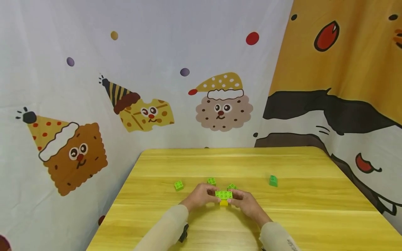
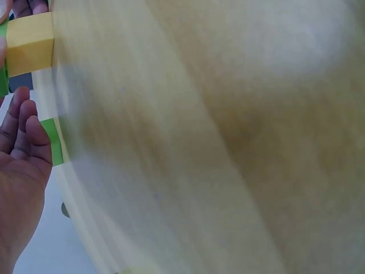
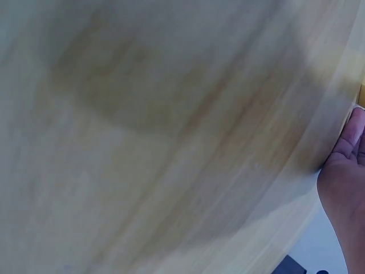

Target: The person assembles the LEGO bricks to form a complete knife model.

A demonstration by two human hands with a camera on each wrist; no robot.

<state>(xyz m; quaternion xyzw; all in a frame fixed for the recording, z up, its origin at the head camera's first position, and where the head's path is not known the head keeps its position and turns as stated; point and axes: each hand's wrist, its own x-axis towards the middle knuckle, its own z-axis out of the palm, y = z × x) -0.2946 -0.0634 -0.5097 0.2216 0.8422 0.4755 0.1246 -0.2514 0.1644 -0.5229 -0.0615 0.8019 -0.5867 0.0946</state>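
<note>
In the head view, a light-green toy building brick [image 1: 224,194] with several studs sits on top of a yellow brick [image 1: 224,203]. My left hand [image 1: 202,195] pinches the light-green brick at its left end, thumb toward me. At the opposite end my right hand [image 1: 247,203] grips the same brick between thumb and fingers. The left wrist view has the yellow brick [image 2: 31,43] at its upper left, above the curled fingers of the left hand [image 2: 21,165]. Only a sliver of yellow brick [image 3: 363,94] appears beside the right hand [image 3: 345,177] in the right wrist view.
Past the hands on the wooden table [image 1: 150,216] lie small light-green bricks: one at left [image 1: 178,185], one in the middle [image 1: 211,181], and one partly hidden [image 1: 232,187] behind the right hand. A darker green brick [image 1: 273,181] stands farther right. A printed curtain [image 1: 157,42] hangs behind.
</note>
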